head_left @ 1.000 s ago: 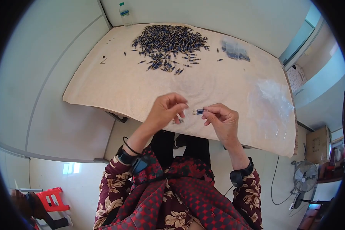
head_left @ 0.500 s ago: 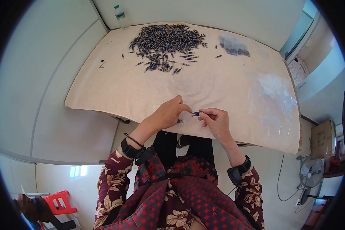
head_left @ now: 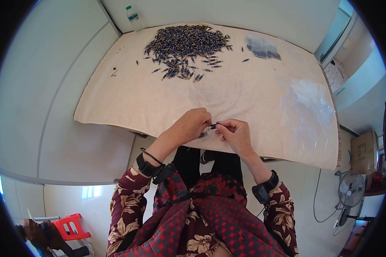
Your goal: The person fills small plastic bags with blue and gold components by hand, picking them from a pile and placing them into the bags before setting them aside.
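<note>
Near the table's front edge, my right hand (head_left: 235, 136) pinches small dark cylinders (head_left: 214, 127) with brass-coloured ends; their exact number is hard to make out. My left hand (head_left: 192, 125) is beside them, its fingers closed and its fingertips at their left end. What the left fingers grip, if anything, is too small to tell. Just below the left fingers lies a small clear bag (head_left: 203, 134) with something dark blue in it, partly hidden. A large pile of similar dark cylinders (head_left: 186, 42) covers the far middle of the cloth.
The table has a cream cloth (head_left: 128, 100). Filled clear bags (head_left: 263, 48) lie at the far right, and empty plastic bags (head_left: 309, 112) at the right. A bottle (head_left: 134, 19) stands at the back left. A fan (head_left: 351, 189) and a red stool (head_left: 71, 227) are on the floor.
My right hand has moved slightly left with the cylinders. My left hand's index finger, stretched out before, has drawn in, and the fingers are now closed by the cylinders' left end.
</note>
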The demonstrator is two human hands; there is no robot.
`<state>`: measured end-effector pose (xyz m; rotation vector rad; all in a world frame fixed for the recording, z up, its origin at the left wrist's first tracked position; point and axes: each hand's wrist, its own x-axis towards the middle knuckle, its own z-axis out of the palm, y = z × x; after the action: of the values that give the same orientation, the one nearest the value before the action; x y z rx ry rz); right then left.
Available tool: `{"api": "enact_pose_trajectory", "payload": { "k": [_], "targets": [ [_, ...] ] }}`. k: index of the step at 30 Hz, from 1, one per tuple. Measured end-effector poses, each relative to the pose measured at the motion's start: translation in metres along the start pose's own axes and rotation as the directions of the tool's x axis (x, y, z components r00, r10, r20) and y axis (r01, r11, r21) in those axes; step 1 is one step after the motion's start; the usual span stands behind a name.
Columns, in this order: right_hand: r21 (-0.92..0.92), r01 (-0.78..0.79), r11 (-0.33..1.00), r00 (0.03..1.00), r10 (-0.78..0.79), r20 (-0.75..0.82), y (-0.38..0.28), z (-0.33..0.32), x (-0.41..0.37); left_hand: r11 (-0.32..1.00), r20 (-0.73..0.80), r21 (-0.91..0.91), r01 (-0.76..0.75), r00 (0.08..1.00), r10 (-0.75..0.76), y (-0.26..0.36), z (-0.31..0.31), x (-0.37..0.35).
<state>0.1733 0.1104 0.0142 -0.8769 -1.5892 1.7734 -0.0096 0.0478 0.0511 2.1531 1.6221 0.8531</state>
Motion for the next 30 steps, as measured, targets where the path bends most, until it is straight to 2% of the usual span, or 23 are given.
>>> {"api": "enact_pose_trajectory", "payload": {
  "k": [2,5,9,19,22,25,30],
  "targets": [
    [-0.012,-0.003,1.000,1.000,0.003,-0.002,0.003,0.002,0.001,1.000,-0.011,-0.005,0.002,1.000,-0.002,0.002,0.001,0.000],
    [-0.079,0.119,0.990,0.993,-0.120,-0.007,0.008,0.004,0.002,0.999,-0.035,-0.032,-0.002,0.999,0.001,0.003,0.002,0.001],
    [-0.137,0.154,0.979,0.988,-0.157,-0.011,0.009,0.009,0.001,0.998,-0.056,-0.057,-0.008,0.998,0.005,0.003,0.004,-0.001],
    [-0.304,0.055,0.951,0.994,-0.022,0.110,-0.001,0.004,0.003,0.995,-0.076,-0.092,-0.033,0.997,0.026,-0.002,0.010,-0.006],
    [-0.385,0.058,0.921,0.990,-0.004,0.139,-0.002,0.005,0.005,0.988,-0.056,-0.152,0.019,0.998,-0.028,0.002,0.008,-0.006],
    [-0.440,0.224,0.870,0.973,-0.174,0.151,0.005,0.006,0.008,0.984,-0.065,-0.176,0.024,0.997,-0.035,0.002,0.008,-0.007],
    [-0.529,0.213,0.821,0.976,-0.150,0.159,0.002,0.005,0.008,0.978,-0.059,-0.208,0.035,0.997,-0.048,0.000,0.009,-0.007]
  ]
}}
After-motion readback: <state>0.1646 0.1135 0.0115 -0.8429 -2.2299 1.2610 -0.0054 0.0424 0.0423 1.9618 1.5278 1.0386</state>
